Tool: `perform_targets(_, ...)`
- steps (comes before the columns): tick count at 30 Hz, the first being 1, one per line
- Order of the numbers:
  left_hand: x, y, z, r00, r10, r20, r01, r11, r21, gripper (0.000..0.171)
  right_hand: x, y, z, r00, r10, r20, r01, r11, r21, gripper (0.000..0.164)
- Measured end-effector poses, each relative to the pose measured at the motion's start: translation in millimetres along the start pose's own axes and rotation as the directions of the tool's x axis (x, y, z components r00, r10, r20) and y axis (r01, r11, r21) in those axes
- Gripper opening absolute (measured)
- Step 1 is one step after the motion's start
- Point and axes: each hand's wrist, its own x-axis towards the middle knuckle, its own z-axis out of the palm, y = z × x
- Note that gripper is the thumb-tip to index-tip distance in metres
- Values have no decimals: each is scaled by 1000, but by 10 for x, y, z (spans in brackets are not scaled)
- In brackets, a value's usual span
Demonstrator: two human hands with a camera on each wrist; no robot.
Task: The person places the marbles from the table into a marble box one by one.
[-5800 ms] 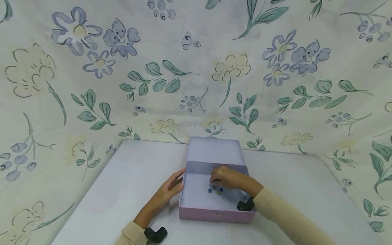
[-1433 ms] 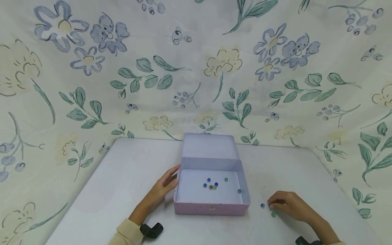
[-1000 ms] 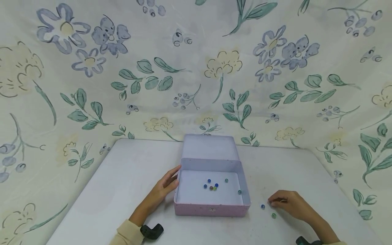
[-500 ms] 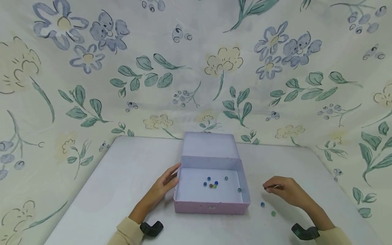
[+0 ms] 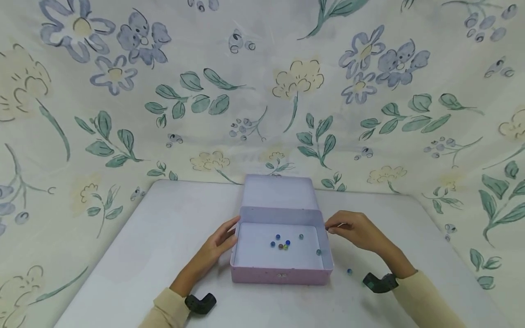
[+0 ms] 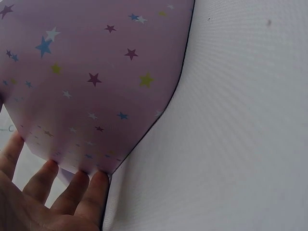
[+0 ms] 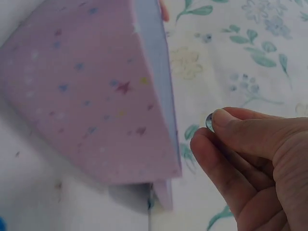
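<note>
A pink tin box (image 5: 262, 275) with a star pattern stands with its lid (image 5: 279, 191) thrown back. My left hand (image 5: 213, 248) lies against the box's left side; the left wrist view has its fingertips (image 6: 98, 180) touching the starry wall. At the box's right rim is my right hand (image 5: 358, 231), pinching a clear glass marble (image 7: 209, 122) between thumb and finger. Inside the box lie several marbles, among them a dark blue marble (image 5: 288, 243), a brownish marble (image 5: 280, 246) and a teal marble (image 5: 318, 252) near the right wall.
A blue marble (image 5: 349, 272) lies on the white table (image 5: 184, 214) right of the box. Close by, a green marble is mostly hidden behind the right wrist's black camera (image 5: 380, 283). A floral cloth (image 5: 262, 91) hangs behind the table.
My right hand has lifted the marble from the table and carried it left and away from me to the box's rim. The left hand has stayed at the box's side.
</note>
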Motion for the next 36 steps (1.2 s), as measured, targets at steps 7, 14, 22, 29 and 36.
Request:
perform_targets(7,-4,10,3,1000,-4,6,4,1000,-3,56,338,-115,95,995,-91,52,89,995,45,19)
perform_targets(14,-25,28,-20,1000,-17,10,17,1000,5,55,650,-208,235,987,-111,117,107,994,38,18)
perform_targets(22,26,9,4,1000,-31,-4,31,999,12,55,973,-326,394,973,-108,204,112,994,-7,17)
perform_targets(29,49,11,21,999,-39,3,39,999,6,56,1134,-293,546,955,-119,271,135,990,-42,16)
perform_targets(36,24,17,3,1000,-30,-1,30,999,-17,56,1259,-253,814,937,-88,338,121,989,-79,14)
